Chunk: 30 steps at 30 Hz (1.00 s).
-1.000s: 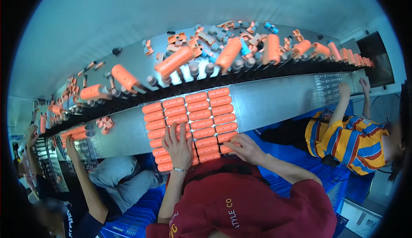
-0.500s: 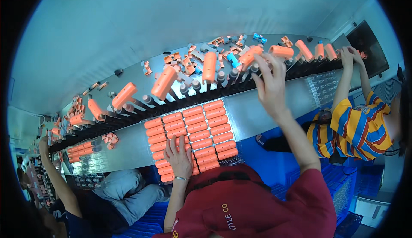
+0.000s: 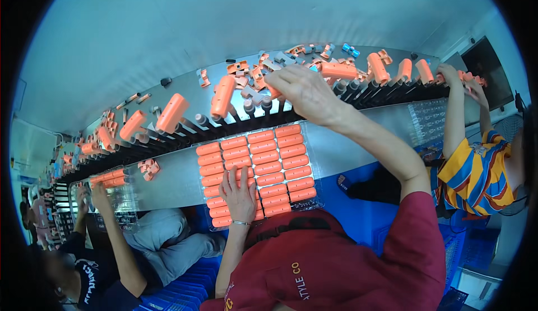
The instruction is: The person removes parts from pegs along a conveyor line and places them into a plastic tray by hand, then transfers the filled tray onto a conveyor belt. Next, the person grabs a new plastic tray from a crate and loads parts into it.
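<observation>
My left hand (image 3: 239, 194) lies with its fingers stretched out over a clear plastic tray (image 3: 320, 202), resting on the rounded orange casings (image 3: 269, 168) set there in columns. My right hand (image 3: 308, 94) reaches out to a row of upright pegs and has its fingers closed on an orange casing (image 3: 273, 91), mostly covered by the hand. Other orange casings, such as a tilted one (image 3: 223, 96) to the left and a sideways one (image 3: 338, 70) to the right, sit on pegs of the same row.
Loose orange, grey and blue parts (image 3: 286, 59) lie behind the pegs. A co-worker in a striped shirt (image 3: 482, 165) reaches to the row at right. Another co-worker (image 3: 120, 255) at left handles a second tray (image 3: 126, 199). Blue crates (image 3: 185, 291) stand below the bench.
The pegs and their casings have shifted left. My right hand has moved left and closed on a casing. My left hand stays on the tray. The left co-worker's hand has come down to a tray.
</observation>
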Each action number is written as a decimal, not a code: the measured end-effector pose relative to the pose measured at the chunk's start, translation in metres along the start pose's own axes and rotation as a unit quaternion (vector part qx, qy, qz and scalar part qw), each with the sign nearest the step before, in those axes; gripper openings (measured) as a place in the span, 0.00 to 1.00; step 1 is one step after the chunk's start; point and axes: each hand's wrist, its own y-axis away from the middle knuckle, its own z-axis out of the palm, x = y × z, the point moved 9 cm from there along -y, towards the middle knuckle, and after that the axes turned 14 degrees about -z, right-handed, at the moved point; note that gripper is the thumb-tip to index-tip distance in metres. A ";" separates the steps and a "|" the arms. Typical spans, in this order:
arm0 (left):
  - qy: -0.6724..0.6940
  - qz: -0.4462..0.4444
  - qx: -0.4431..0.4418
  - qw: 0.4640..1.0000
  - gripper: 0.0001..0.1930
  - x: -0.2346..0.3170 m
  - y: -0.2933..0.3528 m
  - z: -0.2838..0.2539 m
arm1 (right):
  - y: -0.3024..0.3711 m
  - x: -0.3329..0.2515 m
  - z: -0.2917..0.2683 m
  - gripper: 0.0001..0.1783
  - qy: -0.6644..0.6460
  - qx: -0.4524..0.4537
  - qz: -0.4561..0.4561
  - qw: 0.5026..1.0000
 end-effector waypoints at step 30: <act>0.083 -0.011 -0.044 0.996 0.27 -0.002 -0.007 -0.008 | 0.248 -0.153 0.062 0.25 -0.173 -0.047 0.219 0.959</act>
